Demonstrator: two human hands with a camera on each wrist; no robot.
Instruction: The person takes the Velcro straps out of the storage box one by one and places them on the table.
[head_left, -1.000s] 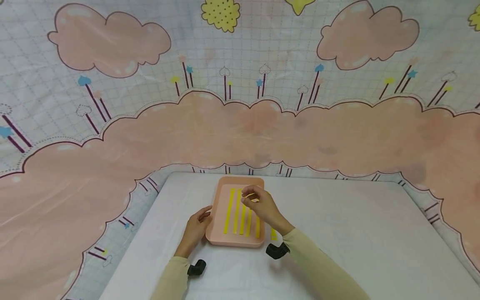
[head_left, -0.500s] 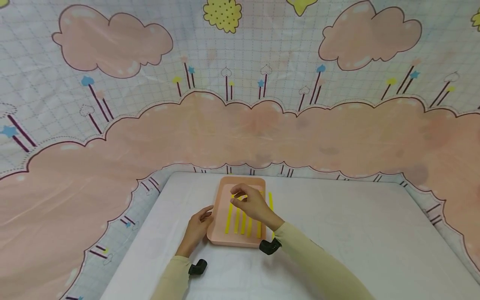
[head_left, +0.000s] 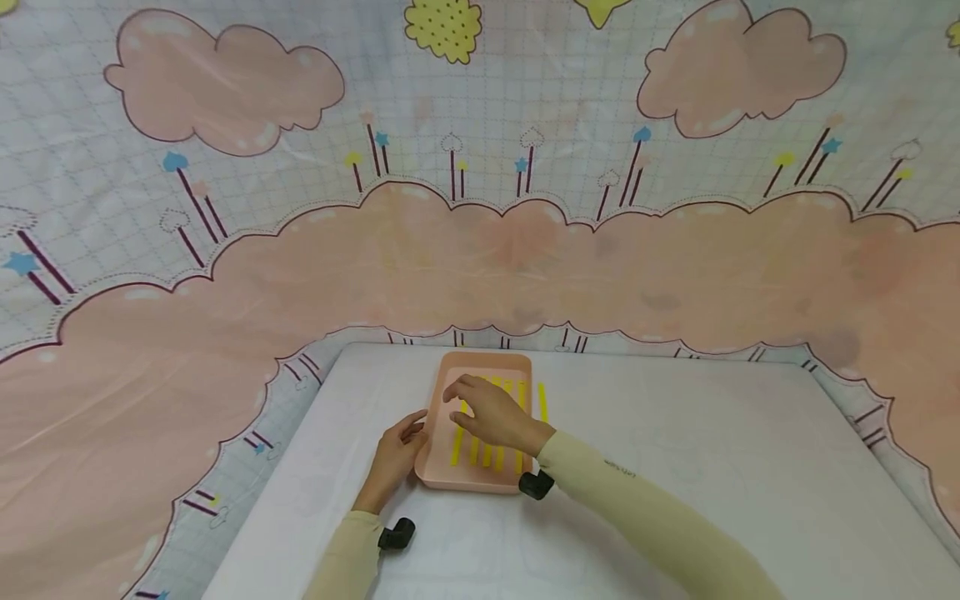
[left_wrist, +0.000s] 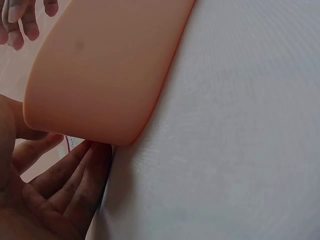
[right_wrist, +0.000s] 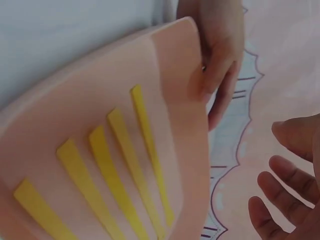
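Note:
A shallow pink tray lies on the white table, holding several thin yellow strips set side by side. My left hand rests at the tray's left side. In the left wrist view its thumb and fingertips touch the tray's outer wall and lower edge. Over the tray hovers my right hand, hiding part of the strips. In the right wrist view, the right hand's thumb and fingers stand apart and loosely bent, with nothing between them.
One more yellow strip lies on the table just right of the tray, partly hidden by the right arm. White table surface stretches out to the right. A printed cloth with clouds hangs behind and beside the table.
My right hand has shifted left across the tray, its thumb and fingers spreading apart. More of the strip right of the tray shows. The left hand and tray have stayed in place.

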